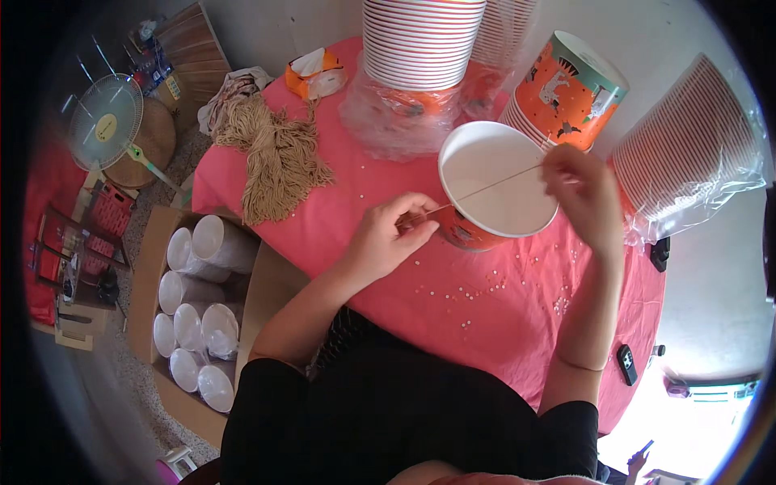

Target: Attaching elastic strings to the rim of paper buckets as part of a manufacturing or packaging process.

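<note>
An open paper bucket [469,236], white inside with an orange printed outside, stands on the table in front of me. A thin tan cord [495,184] stretches across its mouth. My left hand [390,238] pinches the cord at the bucket's near left side. Beyond the opposite rim, my right hand [584,194] is raised with its fingers closed on the cord's other stretch. Whether the cord passes through a hole in the bucket's wall, I cannot tell. A bundle of similar tan cords [279,158] lies at the left of the table.
The pink-covered table [380,283] carries small pale paper dots. Nested buckets [424,40] stand at the back; more [679,149] lean at the right in plastic. A printed bucket [570,89] tops another stack. Left, a carton [145,299] holds wrapped white cups. A black remote [626,365] lies right.
</note>
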